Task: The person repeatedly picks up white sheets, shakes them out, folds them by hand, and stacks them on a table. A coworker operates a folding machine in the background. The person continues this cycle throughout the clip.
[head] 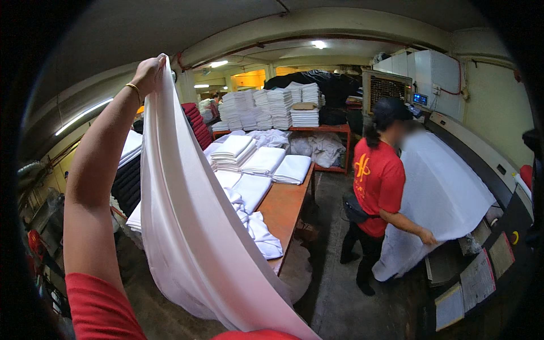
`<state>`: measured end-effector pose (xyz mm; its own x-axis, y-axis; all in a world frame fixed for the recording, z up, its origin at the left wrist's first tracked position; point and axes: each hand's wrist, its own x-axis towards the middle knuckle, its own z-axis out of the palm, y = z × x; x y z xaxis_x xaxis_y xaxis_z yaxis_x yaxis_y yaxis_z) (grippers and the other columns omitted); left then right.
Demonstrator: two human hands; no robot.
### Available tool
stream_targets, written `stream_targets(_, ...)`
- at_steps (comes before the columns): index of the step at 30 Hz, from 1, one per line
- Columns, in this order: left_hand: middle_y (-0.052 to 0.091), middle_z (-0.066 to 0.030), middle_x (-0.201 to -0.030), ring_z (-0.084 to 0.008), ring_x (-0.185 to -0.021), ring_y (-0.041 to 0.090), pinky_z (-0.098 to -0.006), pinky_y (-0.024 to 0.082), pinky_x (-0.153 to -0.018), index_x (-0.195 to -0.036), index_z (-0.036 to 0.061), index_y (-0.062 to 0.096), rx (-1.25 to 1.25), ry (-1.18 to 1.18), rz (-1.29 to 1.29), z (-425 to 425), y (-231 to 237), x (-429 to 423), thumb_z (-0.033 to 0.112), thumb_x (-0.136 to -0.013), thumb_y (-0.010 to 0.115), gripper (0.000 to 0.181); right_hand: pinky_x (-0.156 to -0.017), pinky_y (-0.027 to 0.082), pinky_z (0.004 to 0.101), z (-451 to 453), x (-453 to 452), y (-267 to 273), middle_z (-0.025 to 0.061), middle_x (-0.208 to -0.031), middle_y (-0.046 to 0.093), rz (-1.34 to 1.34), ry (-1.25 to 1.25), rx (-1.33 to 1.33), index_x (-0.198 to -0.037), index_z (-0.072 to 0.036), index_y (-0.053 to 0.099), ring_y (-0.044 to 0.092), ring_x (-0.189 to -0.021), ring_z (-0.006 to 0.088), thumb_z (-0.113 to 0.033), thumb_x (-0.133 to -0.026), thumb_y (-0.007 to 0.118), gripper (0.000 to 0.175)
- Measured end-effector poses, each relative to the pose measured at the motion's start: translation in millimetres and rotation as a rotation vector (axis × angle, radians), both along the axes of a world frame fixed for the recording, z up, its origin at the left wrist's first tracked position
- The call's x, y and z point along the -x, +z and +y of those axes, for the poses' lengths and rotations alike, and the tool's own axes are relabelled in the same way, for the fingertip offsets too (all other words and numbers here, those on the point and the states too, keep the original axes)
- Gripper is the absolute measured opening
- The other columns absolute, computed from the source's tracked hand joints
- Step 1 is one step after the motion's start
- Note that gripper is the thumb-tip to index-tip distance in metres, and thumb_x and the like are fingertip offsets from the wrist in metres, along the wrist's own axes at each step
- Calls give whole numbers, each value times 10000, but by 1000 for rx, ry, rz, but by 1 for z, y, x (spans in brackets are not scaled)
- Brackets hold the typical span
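Observation:
My left hand (149,75), raised high at the upper left, grips a corner of a large white cloth (191,221). From there the cloth hangs in long folds down to the bottom edge of the view, near a red sleeve. My right hand is out of view. Behind the cloth stands an orange-topped table (282,202) bearing folded white linens (263,160) and a crumpled white cloth (261,236).
A co-worker in a red shirt (378,182) holds a white sheet (437,187) beside a long machine (471,157) at right. Tall stacks of white linen (274,106) stand on a rear table. Dark folded cloths (129,187) are piled at left.

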<state>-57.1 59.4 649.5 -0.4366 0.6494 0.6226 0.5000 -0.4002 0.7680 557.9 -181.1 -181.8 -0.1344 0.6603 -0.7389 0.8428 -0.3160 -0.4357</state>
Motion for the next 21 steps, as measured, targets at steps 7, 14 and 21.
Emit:
stream_targets(7,601,-67,-737,-194,-679,565,-358,456,-660,-777,72,632,-102,222,177,16,23,7,465,-907,524,427,-859,473,334,-46,-32,8,108,-1172,599,84,-377,-111,-1261,-56,503,586,-1003,190,-400,-916,540,489)
stream_targets(14,585,-35,-745,-148,-651,528,-328,427,-605,-834,86,668,-314,162,148,21,77,95,409,-878,582,338,-868,467,310,-107,-65,0,105,-1225,569,100,-627,-107,-1317,-44,446,564,-1035,173,-339,-933,535,492)
stream_targets(21,632,-21,-965,-70,-780,568,-220,476,-713,-1157,92,628,-406,-396,146,-33,44,-23,318,-903,592,342,-878,460,286,-184,-120,22,103,-1278,538,2,-939,-172,-1373,-33,388,542,-1067,156,-278,-950,530,509)
